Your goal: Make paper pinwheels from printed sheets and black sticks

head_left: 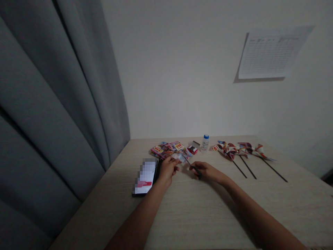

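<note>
My right hand [203, 170] is closed round the dark handle of a pair of scissors [199, 173], whose blades point up and left toward a piece of paper [181, 158]. The paper is pale on the side that shows. My left hand [169, 168] pinches its near edge; whether the blades touch it I cannot make out. Just behind lie several colourful printed leaflets [166, 149] in an overlapping pile. Left of my left hand, a phone or tablet [147, 177] with a lit, partly blurred screen lies in a dark case.
Behind my hands are a small red box [192, 149] and a bottle with a blue cap [205, 142]. Three paper pinwheels on dark sticks [239, 169] lie at the right of the wooden table [182, 218]. A grey curtain [65, 104] hangs at the left; a printed sheet [267, 57] is on the wall.
</note>
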`<state>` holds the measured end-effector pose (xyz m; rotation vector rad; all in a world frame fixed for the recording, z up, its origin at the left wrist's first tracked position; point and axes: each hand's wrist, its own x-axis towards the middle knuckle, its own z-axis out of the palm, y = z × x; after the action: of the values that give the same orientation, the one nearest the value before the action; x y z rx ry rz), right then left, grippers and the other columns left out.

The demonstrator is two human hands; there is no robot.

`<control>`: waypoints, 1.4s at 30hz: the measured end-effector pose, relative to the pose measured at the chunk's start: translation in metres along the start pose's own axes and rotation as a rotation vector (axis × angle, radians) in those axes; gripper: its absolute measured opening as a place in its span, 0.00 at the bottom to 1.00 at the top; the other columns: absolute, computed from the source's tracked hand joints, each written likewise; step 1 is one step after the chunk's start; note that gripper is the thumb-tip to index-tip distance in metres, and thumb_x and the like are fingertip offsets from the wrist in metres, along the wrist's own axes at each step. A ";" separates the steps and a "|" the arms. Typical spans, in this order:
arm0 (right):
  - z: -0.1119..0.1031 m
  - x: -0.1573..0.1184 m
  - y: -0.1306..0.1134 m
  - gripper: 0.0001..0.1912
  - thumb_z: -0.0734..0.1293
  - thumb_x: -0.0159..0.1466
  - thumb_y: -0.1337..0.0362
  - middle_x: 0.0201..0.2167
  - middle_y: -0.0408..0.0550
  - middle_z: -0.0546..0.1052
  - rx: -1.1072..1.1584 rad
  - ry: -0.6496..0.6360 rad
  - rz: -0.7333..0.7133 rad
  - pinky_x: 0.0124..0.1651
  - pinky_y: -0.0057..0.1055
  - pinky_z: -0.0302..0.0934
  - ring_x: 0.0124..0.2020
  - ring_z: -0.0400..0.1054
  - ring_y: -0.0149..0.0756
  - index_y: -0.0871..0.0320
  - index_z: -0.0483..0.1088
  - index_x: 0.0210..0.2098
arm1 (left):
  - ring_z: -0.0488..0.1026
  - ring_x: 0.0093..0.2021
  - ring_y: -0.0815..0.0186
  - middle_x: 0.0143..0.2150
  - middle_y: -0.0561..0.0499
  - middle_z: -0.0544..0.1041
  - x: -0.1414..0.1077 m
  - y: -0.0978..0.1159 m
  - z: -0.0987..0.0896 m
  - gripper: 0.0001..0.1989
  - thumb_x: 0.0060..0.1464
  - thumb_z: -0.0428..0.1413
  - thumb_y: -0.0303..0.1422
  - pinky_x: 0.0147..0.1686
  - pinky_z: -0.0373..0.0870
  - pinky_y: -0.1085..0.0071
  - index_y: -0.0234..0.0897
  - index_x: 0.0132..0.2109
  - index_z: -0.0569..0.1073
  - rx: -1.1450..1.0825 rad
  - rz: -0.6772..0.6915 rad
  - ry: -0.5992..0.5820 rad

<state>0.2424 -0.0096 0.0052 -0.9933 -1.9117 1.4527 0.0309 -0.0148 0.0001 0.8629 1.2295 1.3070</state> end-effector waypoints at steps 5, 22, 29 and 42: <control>-0.007 -0.004 -0.008 0.17 0.69 0.59 0.53 0.25 0.41 0.69 0.024 -0.018 -0.017 0.32 0.29 0.57 0.27 0.63 0.31 0.61 0.73 0.40 | 0.65 0.17 0.79 0.33 0.51 0.80 0.002 0.009 -0.005 0.09 0.49 0.61 0.28 0.15 0.44 0.81 0.34 0.39 0.72 0.068 -0.066 0.007; -0.026 0.010 0.022 0.20 0.64 0.65 0.57 0.42 0.49 0.82 -0.685 0.697 0.117 0.50 0.45 0.56 0.49 0.72 0.48 0.48 0.72 0.56 | 0.63 0.17 0.79 0.31 0.53 0.79 0.006 0.018 -0.021 0.09 0.48 0.65 0.32 0.18 0.42 0.78 0.35 0.36 0.74 0.322 -0.199 -0.204; -0.024 0.008 0.025 0.21 0.66 0.63 0.63 0.45 0.49 0.81 -0.704 0.681 0.167 0.53 0.46 0.54 0.54 0.68 0.49 0.47 0.71 0.56 | 0.63 0.19 0.78 0.32 0.53 0.79 0.005 0.018 -0.022 0.11 0.46 0.66 0.34 0.18 0.42 0.79 0.36 0.37 0.76 0.329 -0.219 -0.202; -0.019 0.010 0.026 0.22 0.69 0.58 0.69 0.44 0.53 0.78 -0.701 0.620 0.211 0.53 0.42 0.51 0.53 0.67 0.50 0.51 0.74 0.51 | 0.63 0.17 0.78 0.29 0.53 0.77 0.009 0.013 -0.023 0.08 0.48 0.64 0.31 0.17 0.42 0.79 0.35 0.37 0.75 0.321 -0.201 -0.216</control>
<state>0.2570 0.0129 -0.0145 -1.7504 -1.8674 0.4202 0.0040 -0.0083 0.0070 1.0474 1.3342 0.8449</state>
